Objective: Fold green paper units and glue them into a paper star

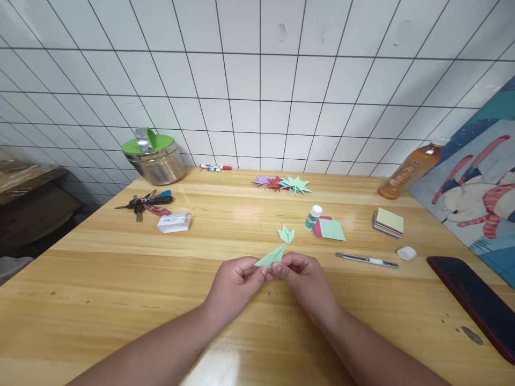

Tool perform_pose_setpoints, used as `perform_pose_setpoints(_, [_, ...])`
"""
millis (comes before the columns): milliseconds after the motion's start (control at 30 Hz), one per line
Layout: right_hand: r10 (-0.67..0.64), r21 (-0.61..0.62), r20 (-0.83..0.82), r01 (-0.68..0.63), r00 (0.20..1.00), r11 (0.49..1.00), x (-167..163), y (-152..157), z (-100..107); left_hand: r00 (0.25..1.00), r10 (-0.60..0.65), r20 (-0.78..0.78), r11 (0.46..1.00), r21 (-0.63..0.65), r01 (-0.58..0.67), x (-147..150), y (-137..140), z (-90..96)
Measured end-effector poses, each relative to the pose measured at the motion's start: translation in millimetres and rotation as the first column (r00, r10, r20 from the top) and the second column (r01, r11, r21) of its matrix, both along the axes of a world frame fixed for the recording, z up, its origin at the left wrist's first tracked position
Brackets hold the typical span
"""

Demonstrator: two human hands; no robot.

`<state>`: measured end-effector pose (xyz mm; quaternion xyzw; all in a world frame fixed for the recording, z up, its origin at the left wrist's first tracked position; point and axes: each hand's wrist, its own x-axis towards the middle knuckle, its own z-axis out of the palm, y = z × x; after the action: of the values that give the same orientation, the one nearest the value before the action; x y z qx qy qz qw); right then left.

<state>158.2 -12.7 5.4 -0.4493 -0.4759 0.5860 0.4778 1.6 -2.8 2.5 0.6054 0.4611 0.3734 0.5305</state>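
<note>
Seemingly midway through folding a pale green paper piece [272,257], pinched between left hand [235,283] and right hand [308,279] at the near middle of the wooden table [120,300]; hard to tell whether raised or touching the wood; placed just to the near side of another folded piece [287,235] in much the same colour; probably in need next of a firm press along the creases — with the layers lined up and the pointed far tip left sharp; best done, perhaps, with one hand steadying and the other running along the edge. Held in a narrow pinch on both sides; pressed by thumbs set almost side by side at the near edge, with fingers curled in behind and partly hidden; reached from near left and near right by forearms [169,338] slanting inward — with wrists a little bent; set left of the glue stick [313,219] and the cutter knife [367,260], and well to the near side of the layered paper stars [295,184].
</note>
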Motion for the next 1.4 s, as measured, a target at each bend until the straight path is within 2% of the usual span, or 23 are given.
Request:
perform_pose_setpoints(200, [-0.008,-0.038,-0.015,0.008,1.0,0.999,0,0,2,1.0,-0.012,0.0,1.0,0.021,0.012,-1,0,2.0])
perform_pose_setpoints(367, [-0.059,-0.038,0.033,0.06,0.998,0.997,1,1,0,0.992,-0.118,0.05,0.993,0.024,0.117,-4,2,-0.2])
perform_pose_setpoints(600, [-0.028,-0.016,0.045,0.029,0.999,0.999,-1,0,2,0.985,-0.057,0.162,0.99,-0.122,0.078,-1,4,3.0])
perform_pose_setpoints(700, [0.014,-0.005,0.06,-0.014,0.998,1.0,0,0,1,0.985,-0.03,0.168,0.99,-0.131,0.052,-3,6,5.7])
perform_pose_setpoints(867, [-0.05,-0.018,0.041,0.051,0.998,0.999,1,1,-1,0.988,0.0,0.155,0.991,-0.135,0.022,-6,8,8.2])
perform_pose_setpoints(1133, [-0.005,-0.012,-0.072,0.005,0.997,1.0,0,-1,4,0.975,-0.03,0.222,0.984,-0.164,0.068,-5,5,1.0])
perform_pose_setpoints(1333, [0.021,-0.115,0.074,-0.012,0.997,0.993,6,4,-3,0.971,0.011,0.239,0.97,-0.237,0.047,-10,12,-2.8])
perform_pose_setpoints(1400, [-0.018,-0.033,0.114,0.022,0.993,0.999,11,5,-4,0.978,-0.014,0.208,0.966,-0.248,0.067,-12,15,-4.0])
